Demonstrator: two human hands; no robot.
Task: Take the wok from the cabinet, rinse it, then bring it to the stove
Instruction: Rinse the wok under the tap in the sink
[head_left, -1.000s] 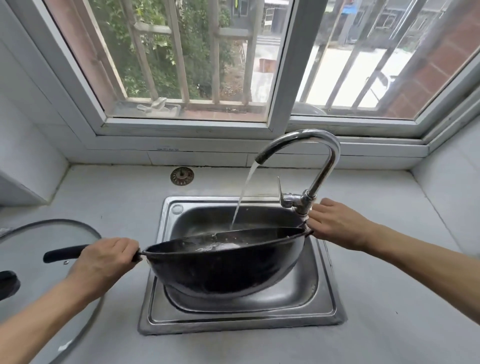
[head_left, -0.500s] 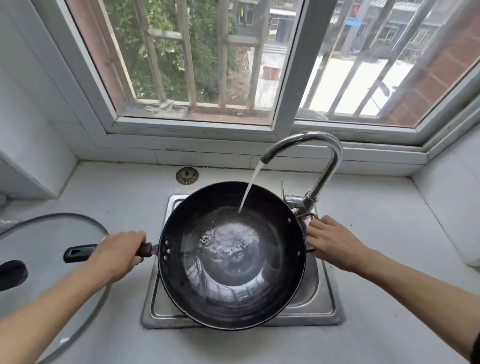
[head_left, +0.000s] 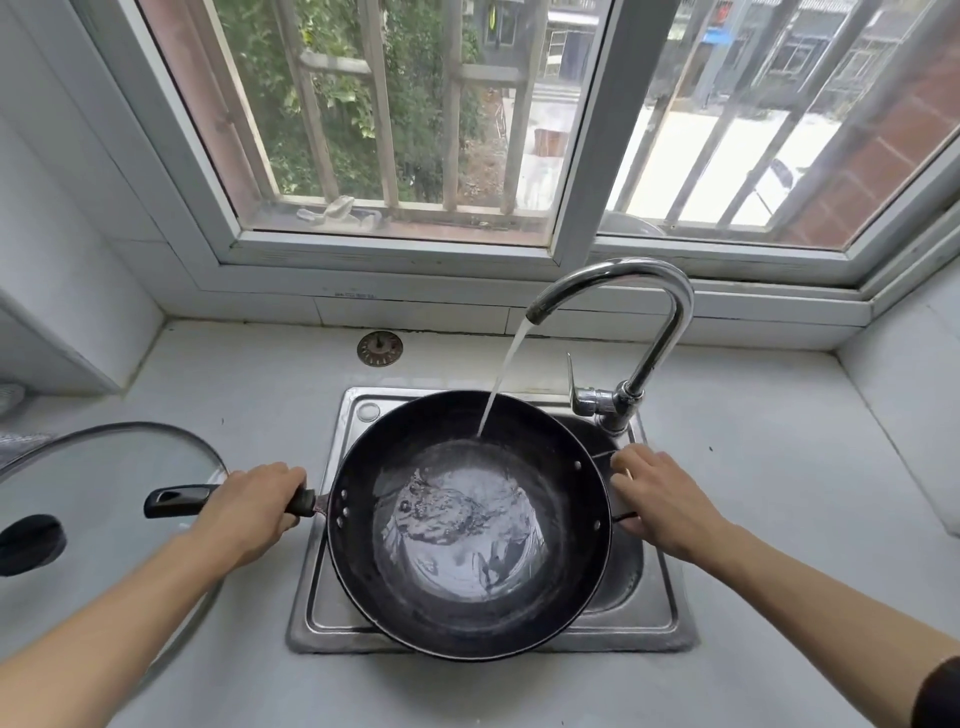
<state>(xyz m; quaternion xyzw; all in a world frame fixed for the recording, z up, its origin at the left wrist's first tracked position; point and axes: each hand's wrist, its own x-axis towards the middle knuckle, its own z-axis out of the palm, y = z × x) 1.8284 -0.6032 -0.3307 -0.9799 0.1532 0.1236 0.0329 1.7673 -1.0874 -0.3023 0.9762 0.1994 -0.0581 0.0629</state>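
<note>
dark wok (head_left: 467, 525) held level over sink (head_left: 660, 623) under tap stream (head_left: 501, 379) — left hand (head_left: 249, 512) wrapped round long handle, right hand (head_left: 660, 501) gripping side loop; advise swirling gently to avoid slop.

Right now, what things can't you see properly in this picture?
Head view:
- The sink bowl and drain: covered by the wok held over it.
- The wok's small side handle: mostly hidden under the right hand.
- The middle of the long handle: wrapped by the left hand.
- The glass lid: cut off by the left edge.
- The stove: not in view at all.
</note>
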